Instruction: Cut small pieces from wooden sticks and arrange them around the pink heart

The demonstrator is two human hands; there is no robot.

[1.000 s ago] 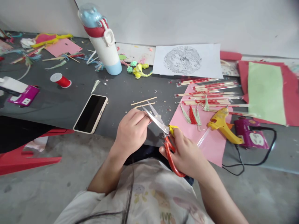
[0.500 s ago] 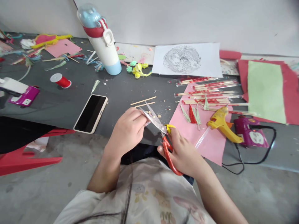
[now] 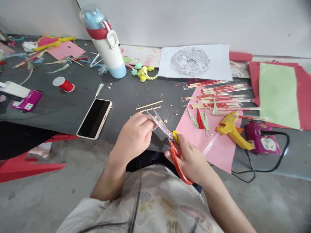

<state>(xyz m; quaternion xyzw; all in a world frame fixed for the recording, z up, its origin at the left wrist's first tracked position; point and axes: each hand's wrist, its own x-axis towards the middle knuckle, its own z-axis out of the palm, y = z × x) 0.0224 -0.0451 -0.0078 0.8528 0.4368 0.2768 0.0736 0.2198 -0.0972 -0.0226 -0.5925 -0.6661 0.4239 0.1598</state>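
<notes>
My right hand (image 3: 188,158) grips a pair of scissors (image 3: 165,127) with red handles and a yellow piece near the pivot. The blades point up and left, slightly parted, right beside the fingertips of my left hand (image 3: 134,137). Those left fingers are pinched together; what lies in them is mostly hidden by the hand and the blades. Just beyond the blade tips, two thin wooden sticks (image 3: 149,105) lie on the dark table. Small pale flower-shaped bits (image 3: 165,121) and crumbs are scattered close to the scissors.
Left of my hands lies a phone (image 3: 94,119), with a red thread spool (image 3: 63,84) and a tall bottle (image 3: 107,48) behind. On the right are pink paper (image 3: 220,152), tassels (image 3: 200,119), wrapped chopsticks (image 3: 216,105), a yellow glue gun (image 3: 228,129) and a purple power block (image 3: 259,139) with a cord.
The scissor blades have shifted slightly and sit a little closer together. Both hands stay in nearly the same place, and the things on the table have not moved.
</notes>
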